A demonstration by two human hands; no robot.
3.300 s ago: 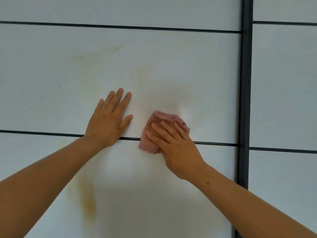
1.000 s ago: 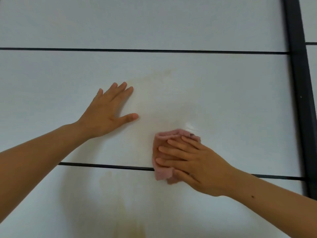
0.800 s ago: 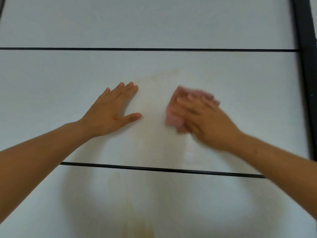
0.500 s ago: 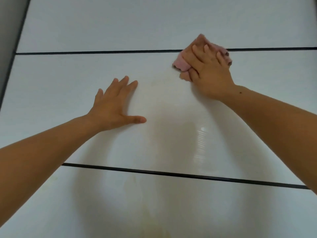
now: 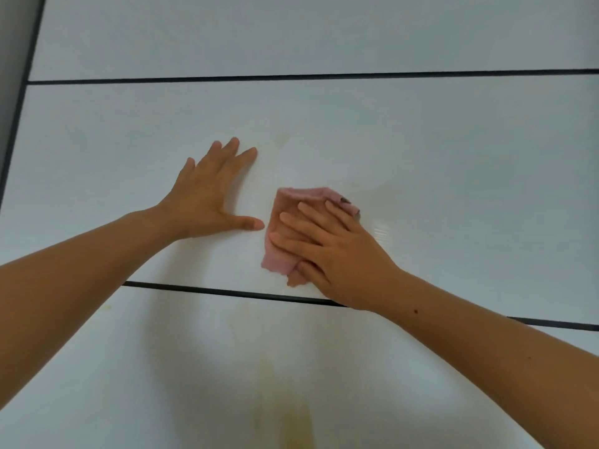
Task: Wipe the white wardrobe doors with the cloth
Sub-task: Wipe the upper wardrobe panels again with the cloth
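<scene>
Head view: a folded pink fabric cloth (image 5: 282,210) lies flat against the white panelled wardrobe door (image 5: 453,157), on the middle panel just above a thin black horizontal strip (image 5: 210,290). Its long axis runs nearly upright, leaning slightly right at the top. The right hand (image 5: 330,247) presses it with straight fingers aimed up-left; the thumb seems to lie along its lower edge. The left hand (image 5: 210,196) rests flat on the door, fingers splayed, thumb tip just beside the cloth.
</scene>
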